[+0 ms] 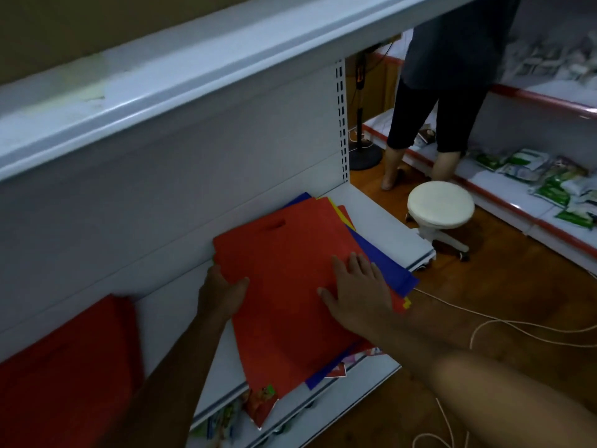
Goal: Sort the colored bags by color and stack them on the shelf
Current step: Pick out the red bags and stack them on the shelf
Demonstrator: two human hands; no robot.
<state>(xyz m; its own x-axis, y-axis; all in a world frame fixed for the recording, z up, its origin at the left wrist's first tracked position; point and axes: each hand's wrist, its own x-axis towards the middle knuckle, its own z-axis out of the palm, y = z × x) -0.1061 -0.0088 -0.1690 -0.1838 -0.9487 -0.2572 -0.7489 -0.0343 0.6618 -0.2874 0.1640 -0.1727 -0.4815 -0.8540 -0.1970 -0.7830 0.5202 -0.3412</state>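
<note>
The left hand (pixel 223 291) pinches the top red bag (pixel 284 286) at its back edge; the right hand (pixel 358 294) lies flat, fingers apart. Slide it along the shelf (pixel 381 218) onto the red stack (pixel 64 360), edges lined up.

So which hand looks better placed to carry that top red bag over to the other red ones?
Probably the left hand: it grips the red bag at its left edge, on the side nearest the red pile. The right hand only rests flat on top.
</note>
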